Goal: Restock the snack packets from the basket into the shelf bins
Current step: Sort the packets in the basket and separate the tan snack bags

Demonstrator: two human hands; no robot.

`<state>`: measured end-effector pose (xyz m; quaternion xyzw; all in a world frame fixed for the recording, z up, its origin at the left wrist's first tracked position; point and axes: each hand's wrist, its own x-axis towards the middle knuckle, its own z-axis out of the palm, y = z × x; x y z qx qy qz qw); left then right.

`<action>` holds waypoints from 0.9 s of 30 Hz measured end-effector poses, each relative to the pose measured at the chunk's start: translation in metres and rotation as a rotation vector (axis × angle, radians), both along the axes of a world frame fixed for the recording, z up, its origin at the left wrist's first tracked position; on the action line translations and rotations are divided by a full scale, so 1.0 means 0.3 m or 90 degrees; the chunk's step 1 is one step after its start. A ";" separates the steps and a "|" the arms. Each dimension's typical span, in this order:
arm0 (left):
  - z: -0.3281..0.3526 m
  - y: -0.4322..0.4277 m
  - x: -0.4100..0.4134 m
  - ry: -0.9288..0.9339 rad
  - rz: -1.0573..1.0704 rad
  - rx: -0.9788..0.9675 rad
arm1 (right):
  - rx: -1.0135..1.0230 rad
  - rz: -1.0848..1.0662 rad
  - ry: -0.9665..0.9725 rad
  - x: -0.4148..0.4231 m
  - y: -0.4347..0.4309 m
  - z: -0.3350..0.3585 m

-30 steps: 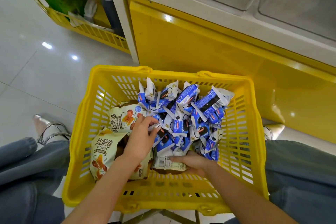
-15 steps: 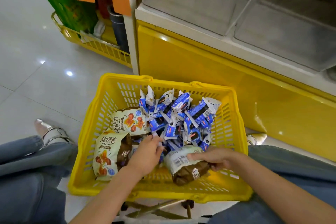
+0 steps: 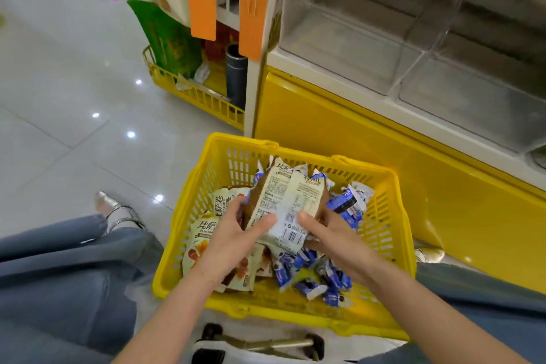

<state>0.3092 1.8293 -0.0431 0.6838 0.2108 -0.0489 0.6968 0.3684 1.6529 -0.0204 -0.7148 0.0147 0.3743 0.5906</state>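
Observation:
A yellow plastic basket (image 3: pixel 393 216) stands on the floor in front of me. It holds cream pizza-roll packets (image 3: pixel 204 233) on its left side and several small blue-and-white packets (image 3: pixel 348 204) on its right. Both hands hold cream packets (image 3: pixel 288 204) raised above the basket, their printed backs facing me. My left hand (image 3: pixel 236 236) grips them from the left with the thumb on top. My right hand (image 3: pixel 328 230) holds them from the right, thumb on the barcode end. Clear shelf bins (image 3: pixel 354 47) sit above the yellow shelf base.
The yellow shelf base (image 3: pixel 339 133) rises right behind the basket. A second yellow wire basket (image 3: pixel 189 89) with a dark tube (image 3: pixel 236 77) and green packaging stands at the back left. My jeans-covered knees flank the basket. A metal frame (image 3: pixel 274 343) lies under the basket's near edge.
My right hand lifted a cream packet out of the basket, and my left hand came up to hold the packets with it. The view tilted up toward the shelf bins.

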 end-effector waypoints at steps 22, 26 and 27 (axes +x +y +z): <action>-0.162 0.283 0.020 0.171 0.100 0.543 | -0.385 0.156 -0.247 0.156 0.398 -0.234; -0.084 0.221 0.064 -0.018 0.184 0.621 | -0.332 0.031 -0.467 0.114 0.210 -0.192; -0.068 0.193 0.081 -0.059 0.165 0.575 | -0.357 -0.024 -0.531 0.124 0.149 -0.185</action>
